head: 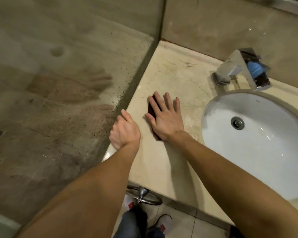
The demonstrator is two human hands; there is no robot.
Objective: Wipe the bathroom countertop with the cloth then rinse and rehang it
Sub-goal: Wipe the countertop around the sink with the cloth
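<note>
A glass panel (58, 100) fills the frame from 7 to 11 o'clock, cloudy, showing faint reflections and peppered with dark specks along its edge at 10 o'clock. A beige stone wall (213, 28) runs from 12 to 2 o'clock behind the veined cream tabletop (170, 74) at the centre. A square chrome tap (230, 69) stands at 2 o'clock, just above a white oval sink (265, 152) at 3 to 4 o'clock with a metal drain (237, 123). A chrome ring (144, 198) hangs under the tabletop's front at 6 o'clock. Pale floor tiles (182, 225) show at 5 o'clock. The light is warm and dim, glinting off the sink.
</note>
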